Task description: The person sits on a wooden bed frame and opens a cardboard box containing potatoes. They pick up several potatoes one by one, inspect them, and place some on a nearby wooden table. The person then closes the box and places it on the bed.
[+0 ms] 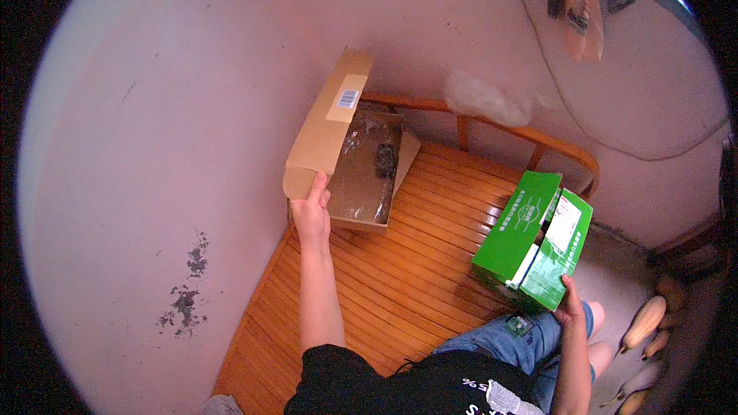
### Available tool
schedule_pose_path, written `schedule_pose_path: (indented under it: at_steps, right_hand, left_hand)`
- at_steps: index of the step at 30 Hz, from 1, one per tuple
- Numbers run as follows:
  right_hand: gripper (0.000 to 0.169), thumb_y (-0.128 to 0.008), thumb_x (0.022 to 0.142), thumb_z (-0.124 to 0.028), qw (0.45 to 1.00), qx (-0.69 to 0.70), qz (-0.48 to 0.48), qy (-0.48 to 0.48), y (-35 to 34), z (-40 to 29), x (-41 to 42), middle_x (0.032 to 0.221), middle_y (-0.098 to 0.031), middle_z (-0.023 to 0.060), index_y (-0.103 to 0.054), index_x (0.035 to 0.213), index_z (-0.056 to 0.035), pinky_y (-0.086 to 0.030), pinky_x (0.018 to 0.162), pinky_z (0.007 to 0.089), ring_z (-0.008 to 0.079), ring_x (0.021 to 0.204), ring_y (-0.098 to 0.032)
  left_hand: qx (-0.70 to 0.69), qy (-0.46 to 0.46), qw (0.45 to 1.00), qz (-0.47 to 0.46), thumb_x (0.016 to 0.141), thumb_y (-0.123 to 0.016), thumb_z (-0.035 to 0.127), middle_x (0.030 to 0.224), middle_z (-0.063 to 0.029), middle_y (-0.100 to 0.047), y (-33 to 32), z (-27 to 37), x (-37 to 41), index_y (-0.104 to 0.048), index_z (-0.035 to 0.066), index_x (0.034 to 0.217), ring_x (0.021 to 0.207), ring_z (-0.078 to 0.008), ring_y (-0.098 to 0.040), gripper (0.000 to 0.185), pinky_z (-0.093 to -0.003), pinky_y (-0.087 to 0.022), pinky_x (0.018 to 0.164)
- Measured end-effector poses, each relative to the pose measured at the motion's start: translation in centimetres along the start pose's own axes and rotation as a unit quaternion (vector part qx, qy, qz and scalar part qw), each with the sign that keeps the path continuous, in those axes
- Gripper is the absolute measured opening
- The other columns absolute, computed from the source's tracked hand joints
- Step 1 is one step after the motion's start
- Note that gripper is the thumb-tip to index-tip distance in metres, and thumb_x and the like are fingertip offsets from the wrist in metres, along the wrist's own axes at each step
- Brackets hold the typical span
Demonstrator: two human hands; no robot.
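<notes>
My left hand (312, 216) grips the near corner of the raised lid (323, 118) of a brown cardboard box, thumb on top. The lid bears a label with a printed code. Inside the open box (360, 223) lie crinkled clear plastic film (362, 184) and a small dark object (385, 160) that I cannot make out. Off to the right, my right hand (569, 302) holds a green cardboard box (513, 225) by its near lower corner, above my lap. Its top flaps stand slightly apart over a dark gap, and one carries a white label (564, 223).
The brown box rests on a slatted wooden bench (369, 288) with a curved back rail (562, 153). A clear plastic bag (487, 98) lies against that rail. Bags (585, 6) and a cord (542, 63) hang on the wall. Several gourds (643, 323) lie on the floor.
</notes>
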State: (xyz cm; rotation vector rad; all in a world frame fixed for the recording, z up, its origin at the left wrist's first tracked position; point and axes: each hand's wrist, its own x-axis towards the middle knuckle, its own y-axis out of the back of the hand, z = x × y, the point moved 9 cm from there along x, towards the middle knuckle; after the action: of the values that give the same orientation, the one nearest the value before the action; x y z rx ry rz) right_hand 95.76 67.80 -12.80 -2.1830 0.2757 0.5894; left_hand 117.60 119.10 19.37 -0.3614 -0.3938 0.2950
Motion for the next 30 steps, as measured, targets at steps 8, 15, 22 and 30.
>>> schedule_pose_path:
  at_steps: [8, 15, 22, 30]
  right_hand:
    - [0.066, -0.067, 0.082, -0.041, 1.000, 0.003, 0.008, -0.008, 0.0, 0.3, -0.3, 0.128, -0.055, 0.0138, -0.045, 0.133, -0.0053, -0.045, 0.097, 0.0470, 0.0324, 0.112, -0.056]
    - [0.066, -0.067, 0.082, -0.042, 1.000, -0.010, 0.013, 0.004, 0.5, 0.1, -0.1, 0.128, -0.055, 0.0132, -0.046, 0.133, -0.0060, -0.045, 0.097, 0.0464, 0.0313, 0.113, -0.056]
    - [0.064, -0.068, 0.081, -0.039, 1.000, 0.004, 0.012, -0.001, 0.3, 0.3, 0.1, 0.127, -0.056, 0.0125, -0.046, 0.132, -0.0066, -0.045, 0.097, 0.0462, 0.0309, 0.112, -0.056]
    - [0.058, -0.068, 0.082, -0.036, 1.000, 0.003, 0.018, 0.005, 1.8, 0.5, 0.6, 0.124, -0.057, 0.0096, -0.048, 0.129, -0.0073, -0.045, 0.096, 0.0433, 0.0282, 0.112, -0.055]
  left_hand:
    - [0.053, -0.042, 0.997, -0.023, 0.084, -0.071, 0.008, 0.093, 0.0011, -0.061, -0.5, 1.7, -0.4, -0.058, 0.006, 0.109, 0.061, -0.0023, -0.044, 0.029, -0.0177, -0.032, 0.048]
    - [0.183, -0.114, 0.976, 0.029, 0.084, -0.071, 0.010, 0.080, 0.0015, -0.060, 0.3, 2.2, 0.4, -0.062, 0.006, 0.098, 0.058, -0.0027, -0.044, 0.016, -0.0187, -0.033, 0.046]
    - [0.391, -0.189, 0.898, 0.077, 0.084, -0.070, 0.012, 0.086, -0.0081, -0.069, 7.5, -0.9, 5.8, -0.064, -0.004, 0.097, 0.076, -0.0166, -0.064, 0.022, -0.0306, -0.049, 0.067]
    - [0.383, -0.070, 0.906, 0.164, 0.084, -0.069, 0.012, 0.081, -0.0082, -0.065, 16.0, -3.3, 7.5, -0.061, -0.002, 0.088, 0.060, -0.0170, -0.059, 0.017, -0.0296, -0.045, 0.053]
